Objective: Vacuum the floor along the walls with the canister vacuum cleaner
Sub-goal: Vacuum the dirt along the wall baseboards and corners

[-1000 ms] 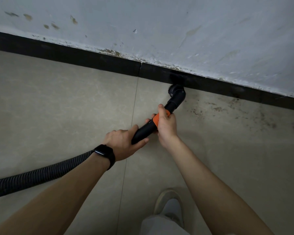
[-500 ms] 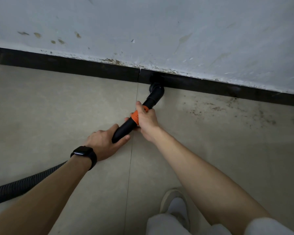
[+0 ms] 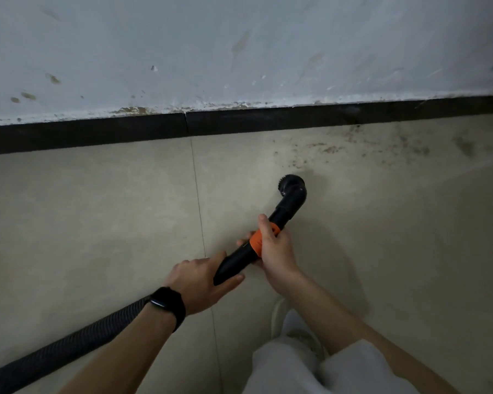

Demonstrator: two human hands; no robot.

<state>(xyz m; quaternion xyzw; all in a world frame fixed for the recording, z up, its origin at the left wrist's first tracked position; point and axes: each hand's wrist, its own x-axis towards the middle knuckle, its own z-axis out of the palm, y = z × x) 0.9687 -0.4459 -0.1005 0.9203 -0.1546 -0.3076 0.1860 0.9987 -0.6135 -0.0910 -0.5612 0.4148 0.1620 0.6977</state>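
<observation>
Ribbed hose [image 3: 69, 345] trails lower left, judged flexible and light. Left hand [image 3: 194, 282] grips the rigid wand [image 3: 236, 261] at its rear. Right hand [image 3: 273, 248] clamps the orange collar [image 3: 257, 242], judged the best control point. Brush nozzle [image 3: 292, 187] is at the floor [image 3: 97, 223], apart from the baseboard [image 3: 97, 135].

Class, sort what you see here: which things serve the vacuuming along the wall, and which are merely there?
For the job: brush nozzle; wand; hose; left hand and right hand, both gripping the wand; floor dirt; black baseboard.

Merely there: wrist band; white shoe; wall stains.
</observation>
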